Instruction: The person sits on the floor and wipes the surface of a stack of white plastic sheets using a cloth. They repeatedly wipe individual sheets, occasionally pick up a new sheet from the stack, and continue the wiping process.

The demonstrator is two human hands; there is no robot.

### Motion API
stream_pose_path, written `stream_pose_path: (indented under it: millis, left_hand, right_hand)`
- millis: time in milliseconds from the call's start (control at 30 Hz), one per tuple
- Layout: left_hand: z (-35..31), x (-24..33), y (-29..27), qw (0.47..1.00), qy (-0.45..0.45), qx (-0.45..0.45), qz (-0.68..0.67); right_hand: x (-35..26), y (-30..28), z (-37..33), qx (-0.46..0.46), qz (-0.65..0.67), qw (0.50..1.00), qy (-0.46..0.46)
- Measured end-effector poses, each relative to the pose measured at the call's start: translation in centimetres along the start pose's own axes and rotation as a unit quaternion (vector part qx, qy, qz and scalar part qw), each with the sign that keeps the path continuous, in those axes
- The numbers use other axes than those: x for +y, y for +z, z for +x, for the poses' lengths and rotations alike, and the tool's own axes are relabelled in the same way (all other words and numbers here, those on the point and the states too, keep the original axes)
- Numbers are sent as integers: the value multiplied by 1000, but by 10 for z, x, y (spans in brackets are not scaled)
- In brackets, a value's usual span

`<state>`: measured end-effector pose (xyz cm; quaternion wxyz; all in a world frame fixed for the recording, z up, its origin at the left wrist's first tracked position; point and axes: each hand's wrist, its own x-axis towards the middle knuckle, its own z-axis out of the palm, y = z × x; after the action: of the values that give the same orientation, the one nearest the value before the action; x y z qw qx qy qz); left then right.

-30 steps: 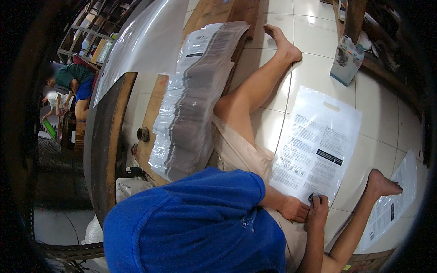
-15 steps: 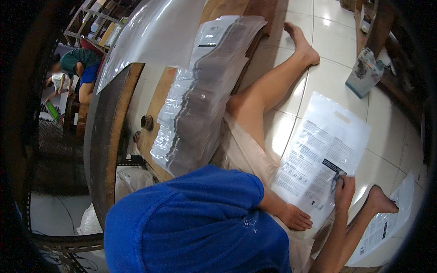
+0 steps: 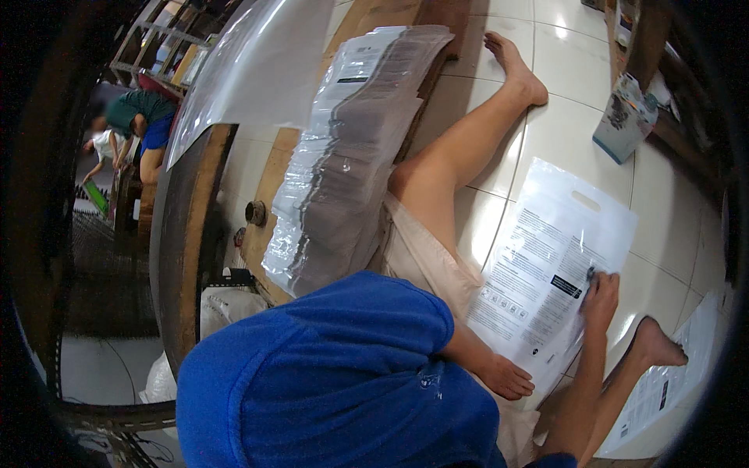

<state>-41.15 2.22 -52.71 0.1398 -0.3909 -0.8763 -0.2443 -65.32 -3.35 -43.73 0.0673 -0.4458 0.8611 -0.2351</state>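
Observation:
A clear plastic bag (image 3: 538, 234) with dark printed text and a cut-out handle hole lies flat on the tiled floor between my legs. My left hand (image 3: 509, 377) rests with its fingers out flat at the bag's near edge, holding nothing. Over the bag's right side, my right hand (image 3: 601, 300) is closed around a small dark wad (image 3: 591, 273), perhaps a scrap of cloth. The wad touches the print just beyond a black label block. What lies inside the fingers is hidden.
A fanned stack of printed plastic bags (image 3: 351, 156) lies on a wooden board at my left. Another printed bag (image 3: 671, 382) lies past my right foot. A smudged container (image 3: 624, 121) stands far right. A person (image 3: 140, 117) bends over at the far left.
My right hand has slid away from me and slightly right across the bag, taking the small dark wad with it. My left hand has stayed in nearly the same place.

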Motion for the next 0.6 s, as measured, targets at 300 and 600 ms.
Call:
stream_pose_path:
  millis: [300,600]
  left_hand:
    - [11,-16,-23,997,6,35,-74]
    - [-1,-10,-21,999,-24,10,-26]
  right_hand:
    - [0,-30,-50,-49,91,995,-16]
    - [-18,-9,-105,-101,30,992,74]
